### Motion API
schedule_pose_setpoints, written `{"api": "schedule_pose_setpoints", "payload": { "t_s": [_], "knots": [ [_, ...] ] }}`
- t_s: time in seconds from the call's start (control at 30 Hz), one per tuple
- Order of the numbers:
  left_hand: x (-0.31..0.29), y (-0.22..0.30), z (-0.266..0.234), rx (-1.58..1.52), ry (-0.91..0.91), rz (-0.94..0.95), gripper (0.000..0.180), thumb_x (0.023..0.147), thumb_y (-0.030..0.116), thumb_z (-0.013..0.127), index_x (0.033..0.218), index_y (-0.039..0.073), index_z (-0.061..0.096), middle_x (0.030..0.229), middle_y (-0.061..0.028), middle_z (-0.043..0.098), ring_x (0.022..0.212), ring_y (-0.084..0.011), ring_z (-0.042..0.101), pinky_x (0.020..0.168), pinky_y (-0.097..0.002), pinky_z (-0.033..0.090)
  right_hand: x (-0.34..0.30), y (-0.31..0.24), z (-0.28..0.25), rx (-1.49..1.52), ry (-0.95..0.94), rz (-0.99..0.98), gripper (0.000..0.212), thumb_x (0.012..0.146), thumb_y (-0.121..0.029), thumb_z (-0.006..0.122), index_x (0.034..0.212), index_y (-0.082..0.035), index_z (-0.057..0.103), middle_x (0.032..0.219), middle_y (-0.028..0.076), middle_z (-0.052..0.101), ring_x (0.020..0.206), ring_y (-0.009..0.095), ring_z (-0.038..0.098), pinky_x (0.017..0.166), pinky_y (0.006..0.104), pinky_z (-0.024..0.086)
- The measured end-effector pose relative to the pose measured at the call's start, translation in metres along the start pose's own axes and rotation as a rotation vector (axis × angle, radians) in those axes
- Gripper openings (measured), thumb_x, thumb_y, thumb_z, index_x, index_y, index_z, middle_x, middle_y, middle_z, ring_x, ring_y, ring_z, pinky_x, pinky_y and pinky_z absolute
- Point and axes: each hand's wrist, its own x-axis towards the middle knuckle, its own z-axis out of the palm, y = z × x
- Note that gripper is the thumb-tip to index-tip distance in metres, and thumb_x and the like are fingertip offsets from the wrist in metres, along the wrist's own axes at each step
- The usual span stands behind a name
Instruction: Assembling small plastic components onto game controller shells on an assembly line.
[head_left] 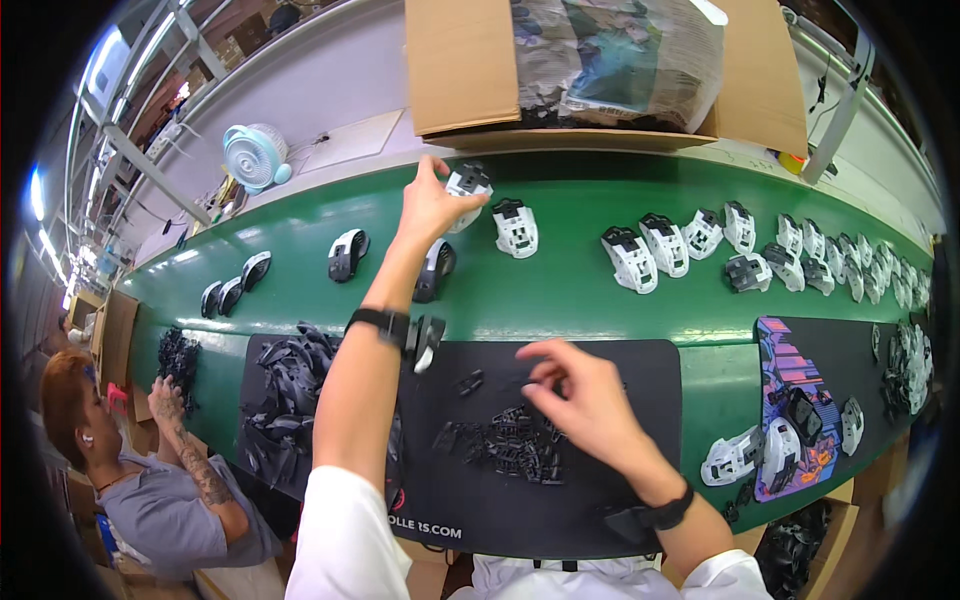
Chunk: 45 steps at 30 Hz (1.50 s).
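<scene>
My left hand [435, 208] reaches to the far side of the green table, its fingers and thumb closed on a white mouse shell [468, 190] with a black end. Just right of it lies a similar white shell [517, 230]; to its lower left is a black-and-white shell [435, 270]. Over the black mat [610, 500], my right hand [580, 395] is bent with thumb and fingers drawn toward each other. Whatever sits between those fingertips is too small to make out. Below that hand spreads a pile of small black plastic parts [515, 440], with a single black part [469, 382] apart from it.
Black shell pieces [290, 400] are heaped on the mat's left. Many white shells [640, 260] stretch along the right. Behind the table stands an open cardboard box [465, 75] with a plastic bag. A blue fan [255, 157] is at back left. A co-worker [165, 500] sits at left.
</scene>
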Motion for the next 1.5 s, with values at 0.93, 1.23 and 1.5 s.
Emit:
{"api": "schedule_pose_setpoints", "payload": {
  "t_s": [0.93, 1.23, 1.5],
  "knots": [
    [-0.34, 0.082, 0.014, -0.672, -0.068, 0.357, 0.067, 0.083, 0.007, 0.054, 0.146, -0.008, 0.039, 0.126, -0.0241, 0.047, 0.113, -0.037, 0.051, 0.102, -0.0434, 0.041, -0.097, -0.026, 0.004, 0.111, 0.323, -0.116, 0.02, 0.085, 0.004, 0.07, 0.099, 0.0, 0.056, 0.087, 0.004, 0.059, 0.078, 0.007, 0.057, 0.057, 0.0212, 0.051],
    [-0.342, 0.088, 0.039, -0.713, 0.153, 0.147, 0.034, 0.096, 0.009, 0.049, 0.126, -0.005, 0.057, 0.108, -0.0193, 0.061, 0.091, -0.0313, 0.063, 0.083, -0.0377, 0.05, -0.1, -0.016, 0.007, 0.224, 0.284, -0.087, 0.026, 0.087, 0.003, 0.068, 0.11, -0.001, 0.057, 0.085, 0.003, 0.052, 0.076, 0.008, 0.053, 0.062, 0.0212, 0.049],
    [-0.33, 0.05, 0.025, -0.931, 0.202, -0.082, 0.039, 0.103, 0.021, 0.045, 0.132, -0.003, 0.053, 0.11, -0.0092, 0.065, 0.092, -0.0164, 0.066, 0.07, -0.0309, 0.055, -0.335, 0.081, -0.239, -0.514, 1.213, 0.263, 0.029, 0.106, -0.024, 0.053, 0.083, -0.007, 0.058, 0.071, -0.008, 0.044, 0.062, -0.001, 0.034, 0.052, 0.0189, 0.025]
  ]
}}
